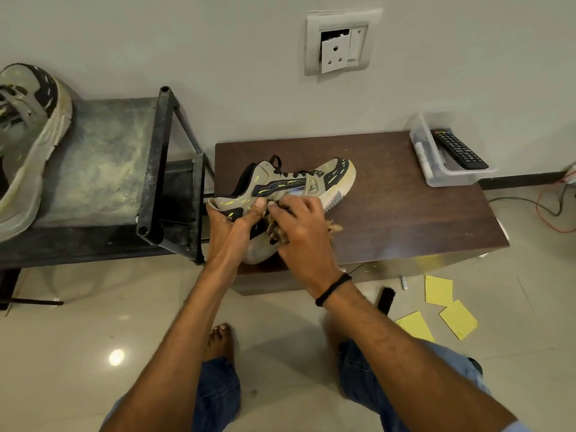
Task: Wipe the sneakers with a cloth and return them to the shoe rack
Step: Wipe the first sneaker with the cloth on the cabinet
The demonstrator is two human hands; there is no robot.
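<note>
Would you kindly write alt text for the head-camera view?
A person's left hand holds a beige sneaker at a dark table while the right hand rubs it with a cloth. A second sneaker sits on the shoe rack.

One sneaker (293,185) lies on the tabletop (405,213); the other sneaker (28,145) sits on the shoe rack (103,160) to its left. A remote (458,149) lies in a tray (436,173) at the tabletop's far right.

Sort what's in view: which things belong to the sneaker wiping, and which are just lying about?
In the job: sneaker held by the left hand, cloth in the right hand, second sneaker on the shoe rack, brown table underneath.
Lying about: remote in its clear tub, yellow papers and black brush on the floor, wall socket.
</note>
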